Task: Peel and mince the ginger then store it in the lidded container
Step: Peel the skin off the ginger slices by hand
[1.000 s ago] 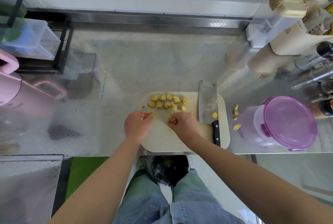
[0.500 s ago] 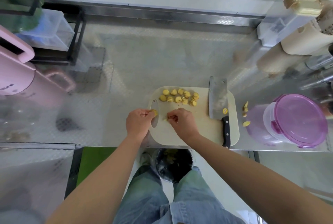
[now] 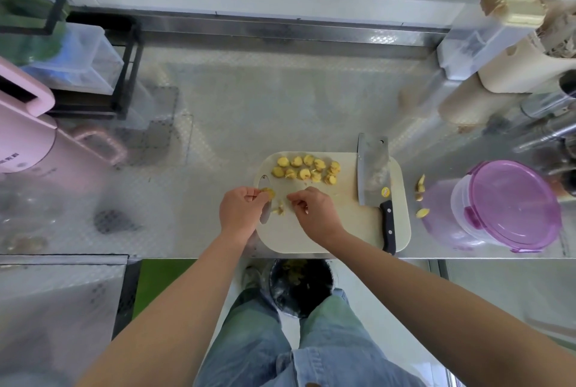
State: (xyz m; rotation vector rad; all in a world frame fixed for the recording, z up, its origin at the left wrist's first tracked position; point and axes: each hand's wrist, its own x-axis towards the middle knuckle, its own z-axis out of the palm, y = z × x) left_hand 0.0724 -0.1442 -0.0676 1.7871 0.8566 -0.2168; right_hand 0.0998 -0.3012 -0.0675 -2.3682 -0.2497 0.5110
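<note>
The left hand point(image 3: 241, 210) now pinches a ginger piece point(image 3: 268, 191) at the cutting board's point(image 3: 327, 230) left edge; the right hand's point(image 3: 313, 210) grip has drawn apart from it (pinched, contents unclear). Beyond lie ginger slices point(image 3: 307, 169), a cleaver point(image 3: 373, 173) and, rightward on the worktop point(image 3: 280, 100), the lidded container point(image 3: 511, 206).

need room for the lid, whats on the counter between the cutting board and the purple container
Head view: a few loose ginger scraps lie on the counter between cutting board and purple-lidded container.
</note>
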